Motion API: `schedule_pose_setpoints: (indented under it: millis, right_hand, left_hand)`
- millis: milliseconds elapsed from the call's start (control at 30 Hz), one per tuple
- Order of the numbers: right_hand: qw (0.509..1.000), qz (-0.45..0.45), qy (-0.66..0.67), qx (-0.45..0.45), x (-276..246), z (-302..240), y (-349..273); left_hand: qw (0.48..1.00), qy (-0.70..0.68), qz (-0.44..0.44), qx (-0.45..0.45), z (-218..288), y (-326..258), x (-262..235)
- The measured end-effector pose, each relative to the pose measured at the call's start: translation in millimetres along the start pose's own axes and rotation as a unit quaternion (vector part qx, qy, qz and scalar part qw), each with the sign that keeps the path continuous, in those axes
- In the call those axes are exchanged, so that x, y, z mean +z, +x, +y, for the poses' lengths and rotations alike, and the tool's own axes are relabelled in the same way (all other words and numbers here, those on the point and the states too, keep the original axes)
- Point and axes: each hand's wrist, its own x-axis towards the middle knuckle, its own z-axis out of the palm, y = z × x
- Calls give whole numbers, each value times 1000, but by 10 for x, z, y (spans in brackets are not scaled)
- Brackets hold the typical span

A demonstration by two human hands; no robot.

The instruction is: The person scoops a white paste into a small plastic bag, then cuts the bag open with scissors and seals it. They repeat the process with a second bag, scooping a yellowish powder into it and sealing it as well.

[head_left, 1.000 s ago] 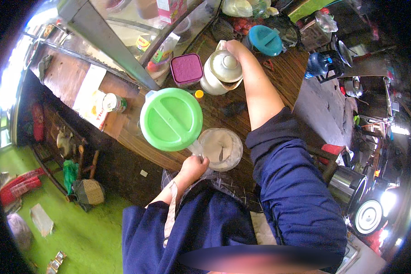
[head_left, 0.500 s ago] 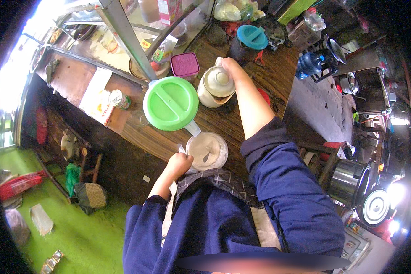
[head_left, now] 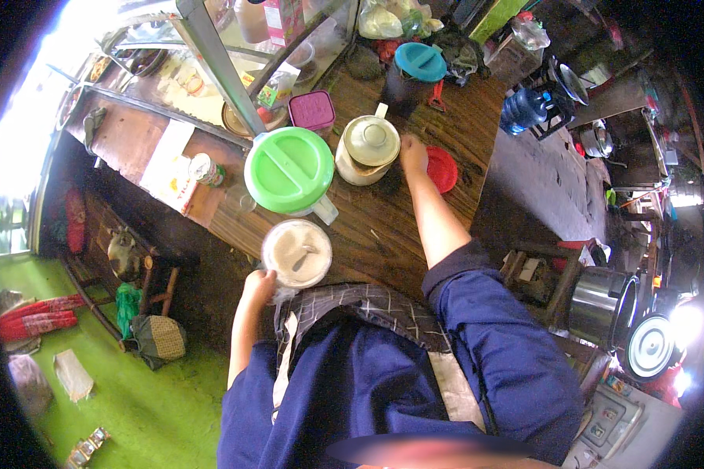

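Note:
My left hand [head_left: 258,286] grips the near rim of a round white container [head_left: 297,252] with a spoon lying in it, at the front edge of the wooden counter [head_left: 383,227]. My right hand [head_left: 413,154] reaches far forward and rests between a cream lidded jar [head_left: 368,147] and a flat red lid [head_left: 444,168], touching the jar's right side. Whether it holds anything is hidden by its back. A large green-lidded jug [head_left: 289,170] stands just behind the white container.
Behind the jar stand a purple-lidded box [head_left: 311,109] and a dark tub with a teal lid [head_left: 416,69]. A glass display case [head_left: 235,55] is at the back left. Steel pots [head_left: 598,305] and a blue water bottle [head_left: 524,111] are on the right, with green floor [head_left: 141,406] below left.
My right hand has come off the top of the cream jar and now sits at its right side near the red lid. My left hand stays at the white container.

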Motion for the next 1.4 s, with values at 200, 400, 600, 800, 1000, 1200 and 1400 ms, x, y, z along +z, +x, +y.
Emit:
schedule_pose_setpoints:
  millis: [200, 400, 600, 800, 1000, 1200, 1400]
  right_hand:
    - [965, -236, -94, 66, 181, 316, -737]
    - [973, -201, -113, -20, 283, 446, -364]
    - [976, -159, 148, -1, 73, 141, 260]
    - [709, -405, 558, 149, -38, -564, 506]
    - [729, -379, 546, 165, -60, -527, 448]
    - [798, -287, 504, 166, 39, -62, 67]
    - [751, -267, 560, 227, -269, 27, -540]
  left_hand:
    - [974, -205, 53, -78, -236, 92, -127]
    - [951, -293, 90, -47, -291, 115, 14]
    - [923, -381, 36, -35, -395, 80, 67]
    - [875, -464, -125, 59, -374, -246, 5]
    - [923, -333, -169, 88, -295, -311, -11]
    - [913, -354, -159, 126, 91, -376, 146]
    - [839, -483, -232, 96, 698, -424, 319]
